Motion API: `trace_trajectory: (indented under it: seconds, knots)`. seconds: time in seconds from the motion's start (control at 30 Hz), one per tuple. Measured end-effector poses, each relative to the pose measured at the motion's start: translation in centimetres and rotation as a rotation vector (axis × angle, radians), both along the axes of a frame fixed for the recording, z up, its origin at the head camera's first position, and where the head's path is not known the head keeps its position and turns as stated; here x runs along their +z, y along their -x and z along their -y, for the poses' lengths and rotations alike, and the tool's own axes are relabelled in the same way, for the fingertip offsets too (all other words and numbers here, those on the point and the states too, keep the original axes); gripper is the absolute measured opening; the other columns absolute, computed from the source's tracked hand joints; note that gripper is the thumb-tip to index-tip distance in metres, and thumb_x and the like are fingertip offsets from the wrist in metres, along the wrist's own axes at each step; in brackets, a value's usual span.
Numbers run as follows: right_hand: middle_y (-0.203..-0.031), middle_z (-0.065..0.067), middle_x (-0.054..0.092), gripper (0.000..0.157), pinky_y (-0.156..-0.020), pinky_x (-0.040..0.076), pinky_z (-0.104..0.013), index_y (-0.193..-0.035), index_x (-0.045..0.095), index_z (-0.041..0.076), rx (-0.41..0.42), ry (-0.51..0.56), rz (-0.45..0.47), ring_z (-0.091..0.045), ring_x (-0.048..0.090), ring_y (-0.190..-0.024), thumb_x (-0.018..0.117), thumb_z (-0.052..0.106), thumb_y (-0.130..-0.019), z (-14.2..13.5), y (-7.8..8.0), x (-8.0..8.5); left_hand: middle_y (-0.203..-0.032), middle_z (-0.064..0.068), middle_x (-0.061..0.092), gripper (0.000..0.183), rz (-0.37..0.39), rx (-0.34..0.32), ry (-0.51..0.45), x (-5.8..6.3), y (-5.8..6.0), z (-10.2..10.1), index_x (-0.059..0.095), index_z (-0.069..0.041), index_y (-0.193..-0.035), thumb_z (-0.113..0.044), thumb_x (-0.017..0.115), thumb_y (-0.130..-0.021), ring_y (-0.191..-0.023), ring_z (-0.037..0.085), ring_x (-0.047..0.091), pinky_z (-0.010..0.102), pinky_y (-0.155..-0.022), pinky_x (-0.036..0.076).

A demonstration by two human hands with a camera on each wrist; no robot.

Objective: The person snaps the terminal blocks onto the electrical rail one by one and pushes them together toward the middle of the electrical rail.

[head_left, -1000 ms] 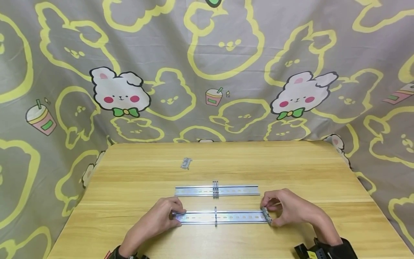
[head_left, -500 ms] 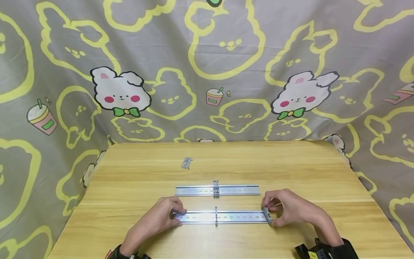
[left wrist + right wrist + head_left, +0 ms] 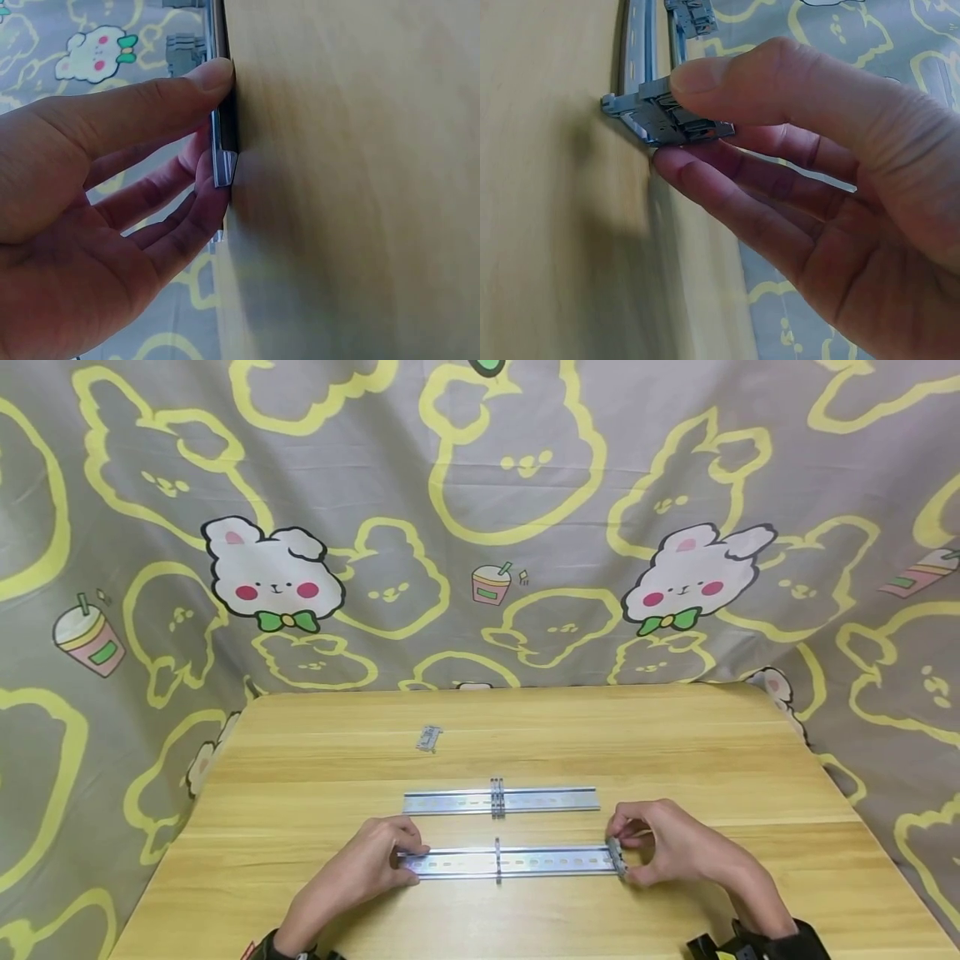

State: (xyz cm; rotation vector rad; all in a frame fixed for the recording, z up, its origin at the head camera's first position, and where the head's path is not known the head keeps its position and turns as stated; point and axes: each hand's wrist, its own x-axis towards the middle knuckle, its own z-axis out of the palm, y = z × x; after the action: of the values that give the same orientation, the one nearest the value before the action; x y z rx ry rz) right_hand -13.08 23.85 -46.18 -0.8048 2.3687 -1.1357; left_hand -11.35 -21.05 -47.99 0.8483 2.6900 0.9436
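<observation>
A slotted metal DIN rail (image 3: 555, 862) lies across the near part of the table, with one grey terminal block (image 3: 498, 861) standing on it near its middle. My left hand (image 3: 372, 860) pinches the rail's left end between thumb and fingers, as the left wrist view also shows. At the other end, my right hand (image 3: 671, 843) grips a grey terminal block (image 3: 667, 116) by its two ends. That block sits across the rail's right end; whether it is clipped on, I cannot tell.
Behind lies a second DIN rail (image 3: 551, 799) with several terminal blocks (image 3: 497, 798) at its middle. A loose grey terminal block (image 3: 429, 738) lies flat farther back on the wooden table (image 3: 675, 743). Patterned cloth (image 3: 555, 560) hangs along the table's back and sides.
The block in my right hand has gone from slanted to more nearly upright at the rail's right end. My left hand keeps its hold, and the head view has shifted slightly.
</observation>
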Motion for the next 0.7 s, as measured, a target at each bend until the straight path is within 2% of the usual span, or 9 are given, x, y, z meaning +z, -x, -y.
trace_trajectory:
  seconds: [0.33, 0.7]
  knots:
    - [-0.104, 0.001, 0.069, 0.041, -0.084, 0.059, -0.029, -0.103, 0.066, 0.012, -0.011, -0.013, -0.009, -0.013, 0.069, -0.097, 0.092, 0.011, -0.071, 0.0, -0.2, 0.0, -0.095, -0.01, 0.067, 0.031, 0.005, 0.007, -0.007, 0.0, 0.0, 0.1, 0.082, -0.006, -0.099, -0.006, 0.093, -0.069, -0.084, 0.005, 0.061, 0.025, -0.075, 0.055]
    - [-0.101, 0.002, 0.069, 0.041, -0.082, 0.06, -0.03, -0.102, 0.065, 0.011, 0.019, 0.02, -0.063, -0.013, 0.069, -0.094, 0.091, 0.007, -0.07, 1.6, -0.3, -0.3, -0.096, -0.01, 0.067, 0.031, 0.012, 0.017, 0.011, 0.1, 0.0, 0.1, 0.082, -0.006, -0.099, -0.007, 0.093, -0.07, -0.086, 0.007, 0.062, 0.027, -0.078, 0.056]
